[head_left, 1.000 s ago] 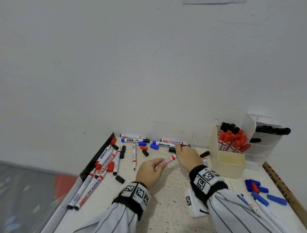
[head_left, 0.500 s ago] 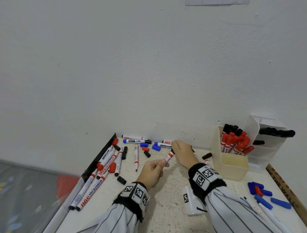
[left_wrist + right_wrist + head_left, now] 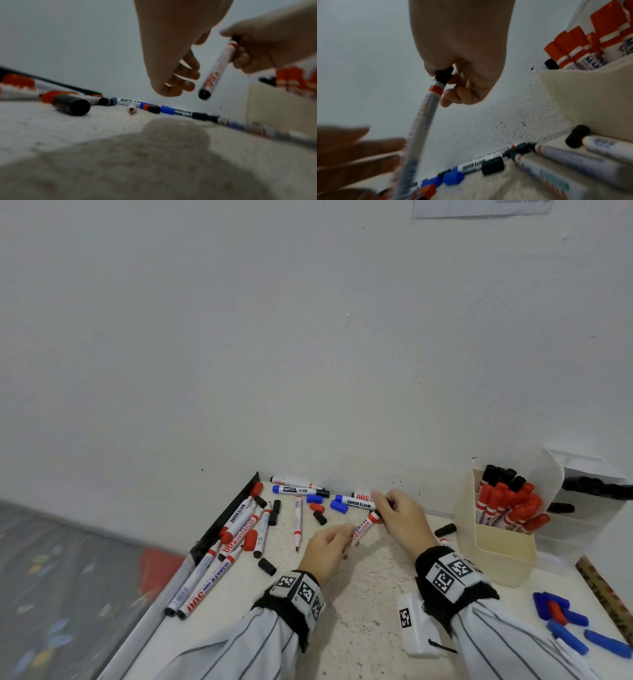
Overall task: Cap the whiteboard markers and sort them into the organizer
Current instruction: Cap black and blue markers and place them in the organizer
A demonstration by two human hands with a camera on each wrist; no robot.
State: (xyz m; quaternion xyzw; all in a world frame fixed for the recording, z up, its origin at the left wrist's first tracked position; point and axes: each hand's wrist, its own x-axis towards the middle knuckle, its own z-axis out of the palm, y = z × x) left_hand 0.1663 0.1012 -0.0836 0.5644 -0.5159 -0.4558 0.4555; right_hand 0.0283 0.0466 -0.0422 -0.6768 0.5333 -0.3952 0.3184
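Observation:
A white marker with a red band (image 3: 364, 525) hangs tilted above the table. My right hand (image 3: 382, 510) pinches the black cap (image 3: 444, 75) sitting on its upper end. My left hand (image 3: 346, 537) is at the marker's lower end; in the left wrist view its fingers (image 3: 185, 81) are loosely curled beside the barrel (image 3: 216, 67) with a gap, holding nothing. The cream organizer box (image 3: 496, 549) at the right holds several red-capped and black-capped markers.
Loose markers (image 3: 239, 525) and caps lie along the table's left edge and by the wall. Black caps (image 3: 445, 530) (image 3: 266, 566) lie on the table. Blue caps (image 3: 561, 611) sit at the right front. A white tiered holder (image 3: 582, 529) stands behind the box.
My right hand came from the table by the wall with a black cap and set it on the marker's tip. The marker rose and my left fingers came off its barrel.

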